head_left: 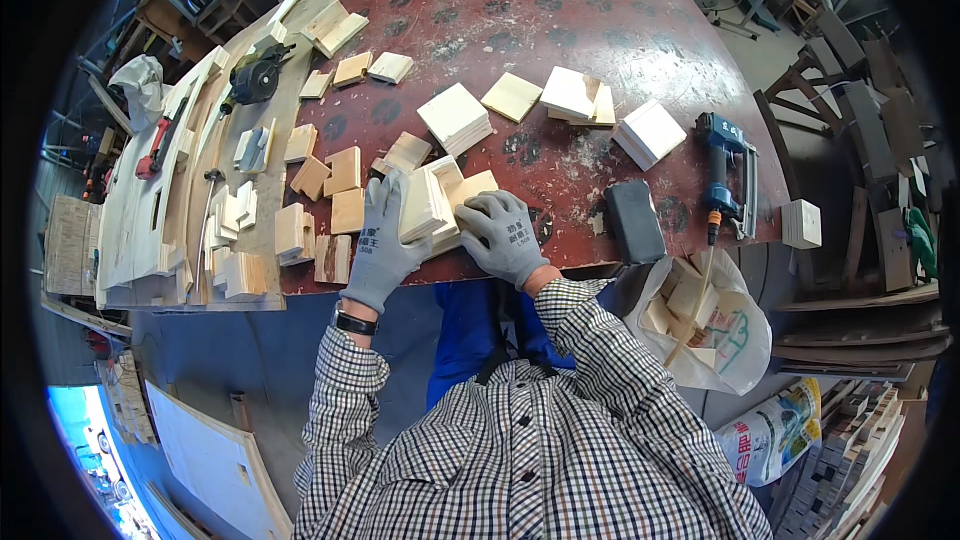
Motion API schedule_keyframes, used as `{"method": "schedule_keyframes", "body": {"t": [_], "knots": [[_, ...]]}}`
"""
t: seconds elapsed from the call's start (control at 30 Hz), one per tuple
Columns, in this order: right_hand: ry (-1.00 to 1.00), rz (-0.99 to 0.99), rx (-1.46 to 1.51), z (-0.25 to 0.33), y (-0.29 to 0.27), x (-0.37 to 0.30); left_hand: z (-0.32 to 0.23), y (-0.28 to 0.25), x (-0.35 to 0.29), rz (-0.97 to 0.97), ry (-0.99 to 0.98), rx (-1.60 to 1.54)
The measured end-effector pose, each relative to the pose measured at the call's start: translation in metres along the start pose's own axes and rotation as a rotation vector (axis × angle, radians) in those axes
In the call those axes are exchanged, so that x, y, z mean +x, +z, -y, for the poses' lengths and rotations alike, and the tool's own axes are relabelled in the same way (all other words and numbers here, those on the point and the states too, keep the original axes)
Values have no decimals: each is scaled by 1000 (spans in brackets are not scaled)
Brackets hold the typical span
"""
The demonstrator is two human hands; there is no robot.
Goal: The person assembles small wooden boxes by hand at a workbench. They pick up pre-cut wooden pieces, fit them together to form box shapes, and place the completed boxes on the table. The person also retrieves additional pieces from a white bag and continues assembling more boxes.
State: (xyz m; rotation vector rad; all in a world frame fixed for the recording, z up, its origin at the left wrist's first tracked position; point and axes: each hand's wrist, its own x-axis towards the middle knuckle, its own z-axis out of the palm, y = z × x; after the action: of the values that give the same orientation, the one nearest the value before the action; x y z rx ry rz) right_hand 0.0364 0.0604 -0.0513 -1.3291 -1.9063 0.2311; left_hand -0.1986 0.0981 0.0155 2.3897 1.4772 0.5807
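My left hand [385, 245], in a grey work glove, grips the left side of a stack of pale square wooden blocks [424, 202] at the table's near edge. My right hand [503, 235], gloved the same way, is closed on a lighter-brown wooden block [472, 187] that lies against the stack's right side. Its fingertips rest on the wood, close to the left thumb. Part of the blocks is hidden beneath both hands. Just beyond them stands another stack of square wooden pieces [455, 118]. Small wooden offcuts [346, 170] lie left of my left hand.
A blue nail gun [722, 172] and a dark grey block [634, 222] lie at the right of the red-brown table [480, 0]. Long boards and a black power tool [257, 73] occupy the left side. A white sack [745, 330] of wood pieces stands below the right edge.
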Motion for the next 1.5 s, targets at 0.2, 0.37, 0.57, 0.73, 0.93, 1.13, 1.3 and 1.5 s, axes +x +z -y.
{"method": "schedule_keyframes", "body": {"t": [0.2, 0.37, 0.57, 0.73, 0.93, 1.13, 1.3, 1.5], "knots": [[0, 32, 28, -4, 1, 3, -13, -46, -5, -288, -110, -458], [31, 59, -8, -7, 2, 0, 43, -40, -102, -595, -538, -922], [158, 95, -190, 31, 19, 14, 0, -28, -222, -662, -430, -1811], [220, 53, -205, 46, 26, 15, -13, 10, -264, -1018, -602, -1935], [292, 149, -116, 53, 25, 13, -7, 19, -257, -1026, -603, -2097], [222, 297, -193, 43, 32, 21, -11, 11, -243, -883, -526, -2036], [69, 257, -151, 23, 32, 17, -16, 11, -244, -839, -548, -2041], [22, 242, -224, 30, 30, 16, -19, 13, -248, -854, -564, -2038]]}}
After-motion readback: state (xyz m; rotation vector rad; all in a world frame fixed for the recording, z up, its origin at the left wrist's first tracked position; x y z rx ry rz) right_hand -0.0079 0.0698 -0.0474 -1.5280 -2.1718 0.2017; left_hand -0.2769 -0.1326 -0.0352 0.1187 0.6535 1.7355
